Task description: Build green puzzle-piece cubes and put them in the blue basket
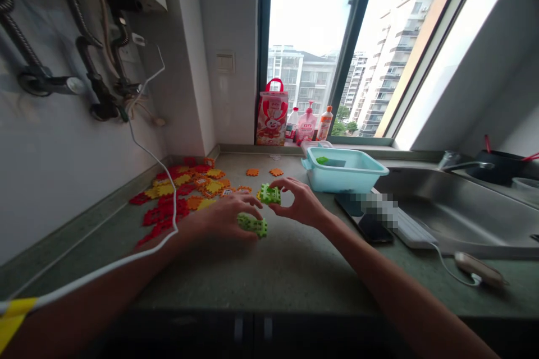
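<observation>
My left hand curves over a lower green interlocking plastic piece, its fingers resting on top and its fingertips reaching an upper green interlocking piece. My right hand grips that upper piece from the right between thumb and fingers. The two green pieces stand apart on the speckled green countertop. To the left lies a spread of red, orange and yellow interlocking pieces, and a few loose orange ones lie beyond my hands.
A turquoise plastic basin holds a green piece. A black phone and a pixelated white object lie right of it, before a steel sink. A white cable crosses my left arm. A red gift bag and bottles stand on the windowsill.
</observation>
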Demonstrator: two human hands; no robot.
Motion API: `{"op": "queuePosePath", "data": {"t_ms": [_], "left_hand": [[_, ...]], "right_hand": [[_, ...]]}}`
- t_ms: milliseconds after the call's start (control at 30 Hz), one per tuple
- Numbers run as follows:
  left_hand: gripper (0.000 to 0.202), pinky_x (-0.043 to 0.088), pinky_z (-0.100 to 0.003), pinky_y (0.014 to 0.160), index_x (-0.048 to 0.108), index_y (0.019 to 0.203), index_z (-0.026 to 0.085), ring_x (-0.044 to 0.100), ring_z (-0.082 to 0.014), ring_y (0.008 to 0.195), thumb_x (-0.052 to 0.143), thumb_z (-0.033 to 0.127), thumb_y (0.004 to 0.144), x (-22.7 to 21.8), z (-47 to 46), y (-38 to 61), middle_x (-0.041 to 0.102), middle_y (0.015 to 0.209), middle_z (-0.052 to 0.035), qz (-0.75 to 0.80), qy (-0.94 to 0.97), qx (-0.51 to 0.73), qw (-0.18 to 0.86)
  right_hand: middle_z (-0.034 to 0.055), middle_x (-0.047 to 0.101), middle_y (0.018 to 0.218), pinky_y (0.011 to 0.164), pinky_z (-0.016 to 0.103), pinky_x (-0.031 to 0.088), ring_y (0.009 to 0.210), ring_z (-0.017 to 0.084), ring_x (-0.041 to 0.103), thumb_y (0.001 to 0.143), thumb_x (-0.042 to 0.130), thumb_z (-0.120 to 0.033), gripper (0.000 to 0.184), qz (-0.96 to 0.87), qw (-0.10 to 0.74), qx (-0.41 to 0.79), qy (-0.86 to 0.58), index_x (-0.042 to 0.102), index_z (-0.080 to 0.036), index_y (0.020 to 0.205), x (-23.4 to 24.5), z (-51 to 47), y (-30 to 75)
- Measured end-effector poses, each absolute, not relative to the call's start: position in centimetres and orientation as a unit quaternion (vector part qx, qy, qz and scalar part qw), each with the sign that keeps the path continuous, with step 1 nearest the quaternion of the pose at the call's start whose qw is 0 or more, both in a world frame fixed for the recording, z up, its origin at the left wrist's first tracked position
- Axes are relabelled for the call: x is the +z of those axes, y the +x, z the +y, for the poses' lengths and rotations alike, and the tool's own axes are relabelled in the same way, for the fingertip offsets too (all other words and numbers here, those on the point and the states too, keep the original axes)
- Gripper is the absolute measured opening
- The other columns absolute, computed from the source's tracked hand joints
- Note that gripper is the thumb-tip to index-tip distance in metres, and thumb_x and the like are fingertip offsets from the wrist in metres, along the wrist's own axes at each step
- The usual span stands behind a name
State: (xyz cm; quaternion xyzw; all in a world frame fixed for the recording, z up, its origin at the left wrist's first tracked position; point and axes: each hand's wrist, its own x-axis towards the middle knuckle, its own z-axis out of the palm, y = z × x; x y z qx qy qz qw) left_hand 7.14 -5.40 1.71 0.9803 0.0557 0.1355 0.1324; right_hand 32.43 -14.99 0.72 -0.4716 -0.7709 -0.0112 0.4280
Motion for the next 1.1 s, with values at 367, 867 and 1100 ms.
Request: {"op": "queuePosePath", "data": {"t_ms": [367, 867, 1100], "left_hand": [[0.053, 0.045, -0.026, 0.07, 0.076, 0.114, 0.022, 0.064, -0.019, 0.082, 0.087, 0.05, 0.071, 2.8, -1.7, 4.2, 0.071, 0.095, -0.0025, 0.158, 0.964, -0.021, 0.213], [0.05, 0.054, -0.034, 0.091, 0.069, 0.115, 0.018, 0.069, -0.023, 0.098, 0.086, 0.041, 0.074, 2.5, -0.9, 3.9, 0.074, 0.11, -0.0069, 0.136, 0.943, 0.271, 0.138], [0.059, 0.053, -0.033, 0.091, 0.069, 0.122, 0.021, 0.07, -0.0227, 0.104, 0.092, 0.047, 0.074, 1.0, -3.6, 5.7, 0.075, 0.115, -0.0055, 0.112, 0.9, 0.342, 0.244]], "right_hand": [[0.0034, 0.072, 0.098, 0.083, 0.032, 0.05, 0.089, 0.02, 0.066, 0.079, 0.082, -0.028, 0.037, -0.833, 0.267, 0.068, -0.48, 0.07, -0.024, 0.114, -1.0, -15.6, 29.4], [0.005, 0.073, 0.108, 0.086, 0.034, 0.054, 0.093, 0.021, 0.069, 0.085, 0.082, -0.043, 0.042, -0.832, 0.273, 0.084, -0.476, 0.065, -0.025, 0.119, -0.8, -15.8, 29.5], [0.0098, 0.068, 0.132, 0.097, 0.038, 0.055, 0.112, 0.024, 0.068, 0.089, 0.079, -0.033, 0.039, -0.803, 0.398, -0.02, -0.443, 0.061, -0.026, 0.124, -0.4, -15.6, 29.5]]}}
